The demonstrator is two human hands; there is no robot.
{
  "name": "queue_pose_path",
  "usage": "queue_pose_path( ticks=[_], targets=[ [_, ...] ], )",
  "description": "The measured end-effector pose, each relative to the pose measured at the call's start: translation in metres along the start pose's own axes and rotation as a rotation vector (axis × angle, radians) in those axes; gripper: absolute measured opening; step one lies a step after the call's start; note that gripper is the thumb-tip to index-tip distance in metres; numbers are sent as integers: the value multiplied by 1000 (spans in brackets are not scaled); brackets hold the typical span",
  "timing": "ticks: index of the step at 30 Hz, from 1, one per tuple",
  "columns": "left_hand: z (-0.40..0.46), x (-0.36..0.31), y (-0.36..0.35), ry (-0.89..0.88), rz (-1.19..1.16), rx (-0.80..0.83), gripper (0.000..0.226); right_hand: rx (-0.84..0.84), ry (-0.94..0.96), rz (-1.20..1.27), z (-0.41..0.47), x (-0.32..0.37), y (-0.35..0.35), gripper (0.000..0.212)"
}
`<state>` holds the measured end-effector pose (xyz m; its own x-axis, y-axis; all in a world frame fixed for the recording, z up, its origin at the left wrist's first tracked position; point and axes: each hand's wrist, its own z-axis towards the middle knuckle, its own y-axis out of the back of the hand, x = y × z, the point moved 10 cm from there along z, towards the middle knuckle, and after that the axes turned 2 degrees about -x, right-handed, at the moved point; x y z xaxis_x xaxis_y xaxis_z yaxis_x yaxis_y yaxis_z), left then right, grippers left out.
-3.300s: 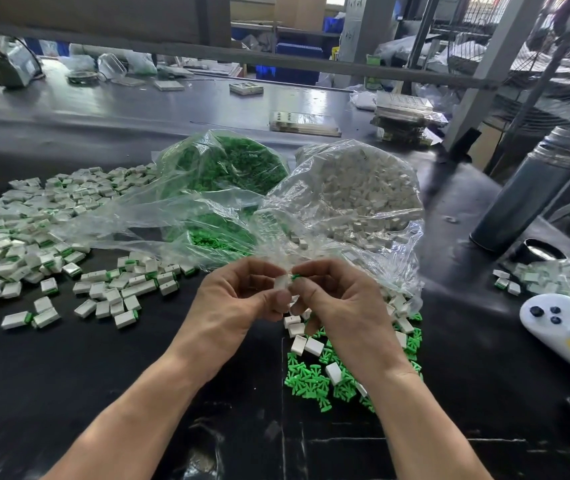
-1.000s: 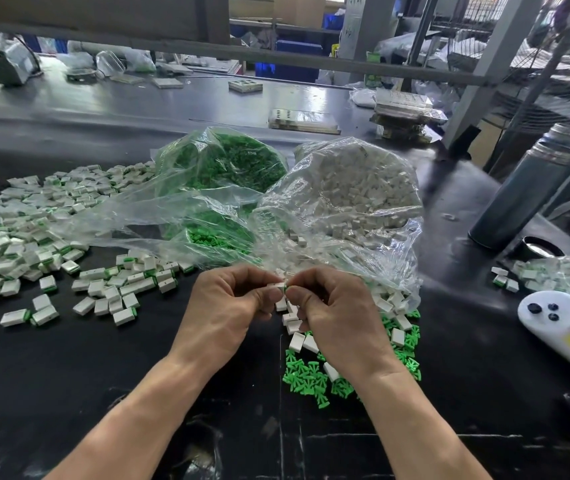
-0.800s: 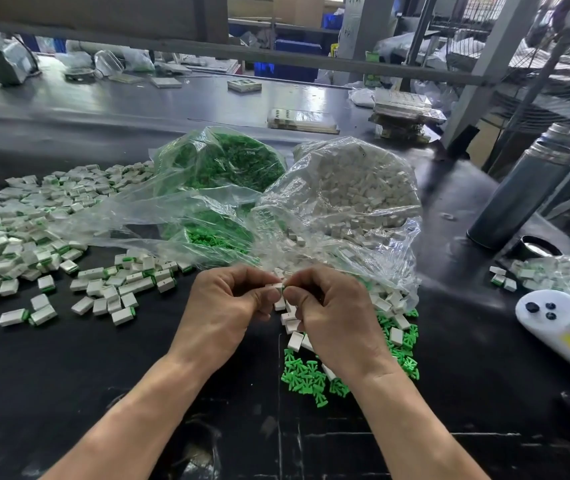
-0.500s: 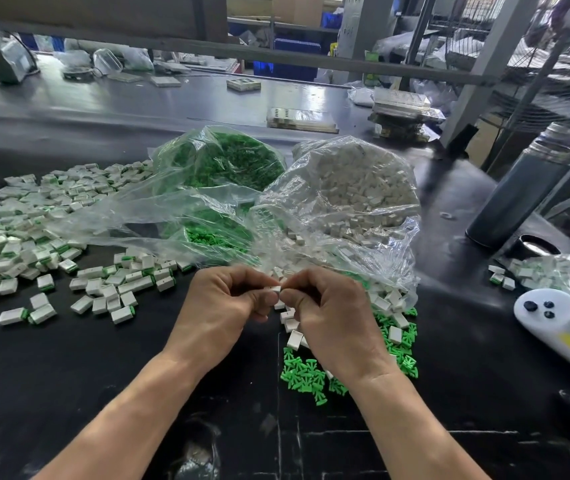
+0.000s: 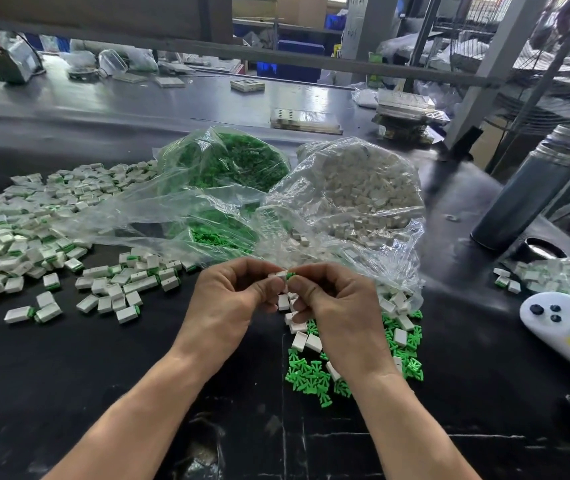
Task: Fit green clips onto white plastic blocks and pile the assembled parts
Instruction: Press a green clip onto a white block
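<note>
Grip: left hand [image 5: 231,303] pinches a white block [image 5: 278,274] betw. thumb & curled fingers; right hand [image 5: 340,306] pinches a green clip [image 5: 289,275] the same way, its tip just showing at the block's right end. Both parts are held in the air above the worktop [image 5: 68,375], in front of the torn clear bags, one of green clips [image 5: 228,161] and one of white blocks [image 5: 363,188].

Step in hand, by the look of it: pushing clip into block. To do it well: keep the block steady w/ the left hand, clip lined up straight w/ the opening, push along the block's long axis rather than at an angle, so the clip doesn't bend or jam. How far it is seated can't be told, as the fingers hide the joint. Check it sits flush like the finished ones.

Loose clips [image 5: 307,375] & blocks [image 5: 306,341] lie under the right wrist, so the next pair is near. The pile of assembled parts [image 5: 27,230] lies spread to the left; the done piece should go there, left hand being nearer.
</note>
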<state>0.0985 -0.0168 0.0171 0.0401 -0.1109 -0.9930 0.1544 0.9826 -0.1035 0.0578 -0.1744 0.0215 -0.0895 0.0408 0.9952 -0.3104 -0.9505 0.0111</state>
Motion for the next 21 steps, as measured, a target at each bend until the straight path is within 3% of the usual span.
queue_pose_path(
  ticks=[7,21],
  targets=[
    [0,-1,1,-48,58,-13,26,5,-6,-1,-2,1,0,14],
    [1,0,0,-64,-18,-7,8,18,-88,158,1,-9,-5,16]
  ],
)
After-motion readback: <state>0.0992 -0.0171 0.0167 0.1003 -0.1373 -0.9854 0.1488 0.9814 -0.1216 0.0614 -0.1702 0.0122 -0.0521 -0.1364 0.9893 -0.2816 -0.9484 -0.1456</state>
